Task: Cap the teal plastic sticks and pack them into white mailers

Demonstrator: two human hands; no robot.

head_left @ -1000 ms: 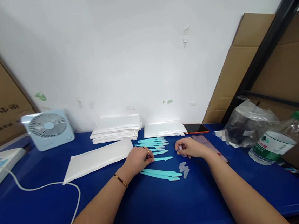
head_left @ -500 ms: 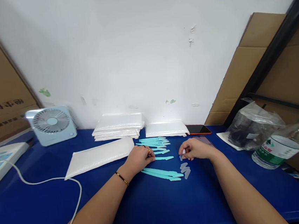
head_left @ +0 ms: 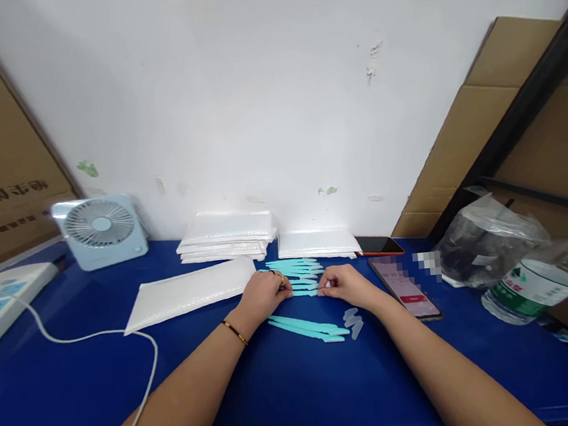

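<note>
My left hand (head_left: 267,291) is closed on the handle of a turquoise eyebrow razor (head_left: 304,293). At that razor's blade end, my right hand (head_left: 340,284) pinches a small clear blade cap, mostly hidden by the fingers. Just beyond both hands lies a row of turquoise eyebrow razors (head_left: 292,266), their blade ends to the right. Closer to me, a few more razors (head_left: 308,328) lie together in a fan. Several loose translucent blade caps (head_left: 353,321) rest to the right of these razors' tips.
White padded mailers (head_left: 228,234) are stacked by the wall, with a lower stack (head_left: 317,243) beside them. One mailer (head_left: 186,293) lies left of my left hand. A phone (head_left: 407,291), bottle (head_left: 532,283), fan (head_left: 102,230), power strip (head_left: 1,300) and white cable (head_left: 151,373) surround the work area.
My right hand has moved left from beside the loose caps to the blade end of the held razor, bringing a cap. The phone formerly behind my right hand now shows.
</note>
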